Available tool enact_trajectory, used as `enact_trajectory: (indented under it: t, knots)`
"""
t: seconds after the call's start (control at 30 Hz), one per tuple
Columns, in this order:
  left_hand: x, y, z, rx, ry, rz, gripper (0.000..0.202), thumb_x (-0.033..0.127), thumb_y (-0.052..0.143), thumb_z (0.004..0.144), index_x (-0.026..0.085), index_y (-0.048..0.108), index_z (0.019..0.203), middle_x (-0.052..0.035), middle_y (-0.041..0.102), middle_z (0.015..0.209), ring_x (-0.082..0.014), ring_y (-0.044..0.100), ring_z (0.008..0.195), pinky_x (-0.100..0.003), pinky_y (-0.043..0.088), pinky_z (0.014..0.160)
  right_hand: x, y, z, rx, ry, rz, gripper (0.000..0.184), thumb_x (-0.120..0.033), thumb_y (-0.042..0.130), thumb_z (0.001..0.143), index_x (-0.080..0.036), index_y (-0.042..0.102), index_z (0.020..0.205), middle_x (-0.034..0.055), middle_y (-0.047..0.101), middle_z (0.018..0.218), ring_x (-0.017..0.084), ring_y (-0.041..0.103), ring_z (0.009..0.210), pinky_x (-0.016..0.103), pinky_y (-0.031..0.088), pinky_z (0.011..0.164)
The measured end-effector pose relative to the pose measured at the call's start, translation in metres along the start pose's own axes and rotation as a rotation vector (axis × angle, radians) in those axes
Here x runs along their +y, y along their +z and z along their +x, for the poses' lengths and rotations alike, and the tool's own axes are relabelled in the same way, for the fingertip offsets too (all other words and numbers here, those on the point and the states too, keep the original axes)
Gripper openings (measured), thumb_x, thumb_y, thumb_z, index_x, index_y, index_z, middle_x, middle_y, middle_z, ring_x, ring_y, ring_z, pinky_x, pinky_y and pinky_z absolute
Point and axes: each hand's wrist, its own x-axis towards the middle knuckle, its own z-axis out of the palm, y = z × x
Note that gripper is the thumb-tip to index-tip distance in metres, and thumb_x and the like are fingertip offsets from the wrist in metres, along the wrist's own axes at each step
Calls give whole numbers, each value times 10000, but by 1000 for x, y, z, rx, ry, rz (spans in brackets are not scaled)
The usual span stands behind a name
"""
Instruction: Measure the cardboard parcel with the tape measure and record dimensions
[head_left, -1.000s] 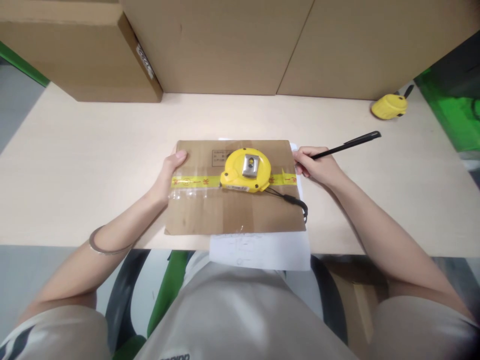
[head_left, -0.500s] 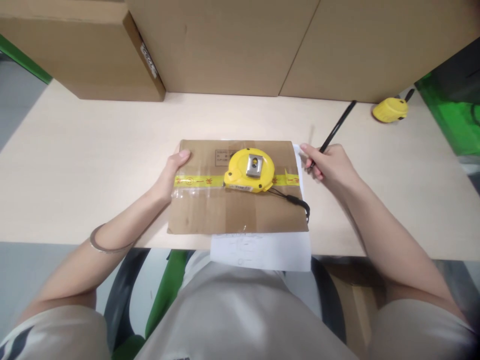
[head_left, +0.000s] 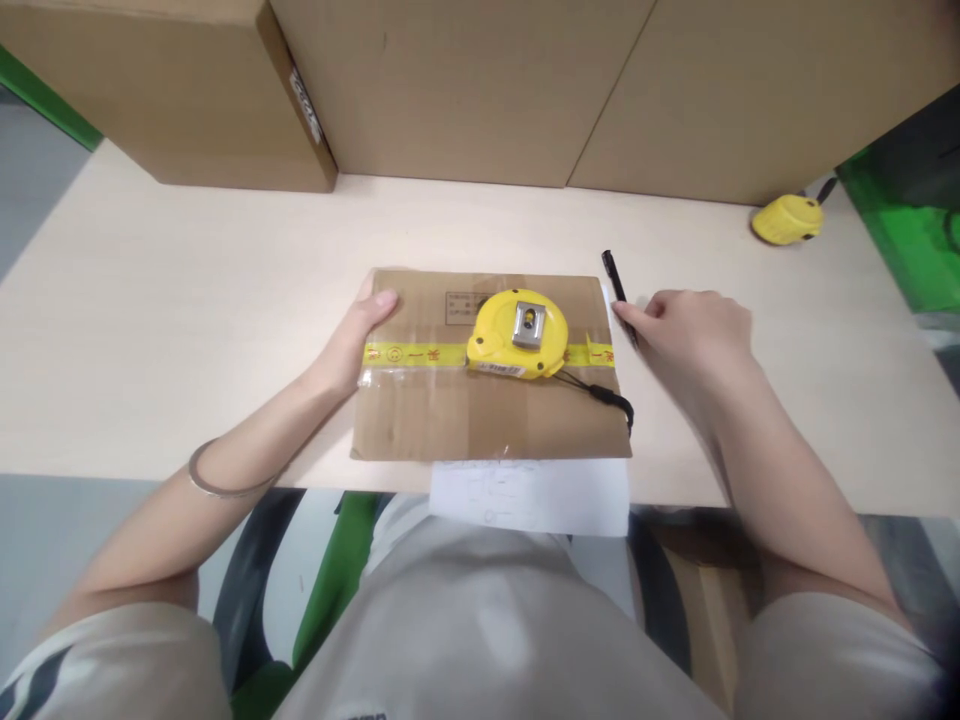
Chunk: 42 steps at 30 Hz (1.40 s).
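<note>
My left hand (head_left: pixel 358 340) grips the left edge of a small cardboard box (head_left: pixel 412 420), thumb on top and the other fingers hidden. Yellow printed tape runs across the box. On it rests a yellow tape measure (head_left: pixel 551 325), metal clip up, its black wrist strap (head_left: pixel 611 397) trailing toward the right edge. A sheet of paper (head_left: pixel 562 500) lies under the box and sticks out past the table's front edge. Just right of the box, my right hand (head_left: pixel 697 330) is closed, with its thumb across a black pen (head_left: pixel 616 277) low over the table.
Large cardboard boxes (head_left: pixel 465 90) stand along the back of the table (head_left: pixel 150 300), with another box (head_left: pixel 172 100) at the back left. A second yellow tape measure (head_left: pixel 787 220) sits at the back right. A dark chair armrest (head_left: pixel 259 590) shows below the front edge.
The pen has swung from pointing up and right to pointing up and left, nearer the tabletop. My right hand has turned over, knuckles up. The left hand still grips the box.
</note>
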Motion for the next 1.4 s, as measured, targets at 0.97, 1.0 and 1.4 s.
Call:
enact_trajectory:
  t: [0.97, 1.0, 1.4]
  knots:
    - [3, -19, -4, -109, 119, 59, 387, 577, 651, 934, 283, 776, 1153, -49, 739, 1380, -371, 466, 1540, -595, 331, 1304, -126, -52, -82, -82, -1250, 426, 475, -204, 550, 1025, -332, 575, 1482, 61, 640, 1298, 214, 658, 1125, 341, 571, 965]
    - [4, -22, -3, -143, 137, 126, 364, 529, 726, 892, 303, 781, 1172, -39, 718, 1422, -371, 431, 1564, -597, 279, 1329, -107, -56, -81, -57, -1199, 433, 494, -218, 596, 1009, -371, 586, 1479, 45, 667, 1264, 219, 669, 1102, 340, 579, 937]
    - [2, -30, -4, -167, 139, 184, 354, 436, 739, 888, 349, 784, 1228, -59, 725, 1294, -330, 635, 1242, -548, 476, 1163, 27, -61, -65, 53, -831, 656, 584, -211, 855, 817, -474, 738, 1326, -8, 773, 1261, 245, 741, 1107, 401, 626, 982]
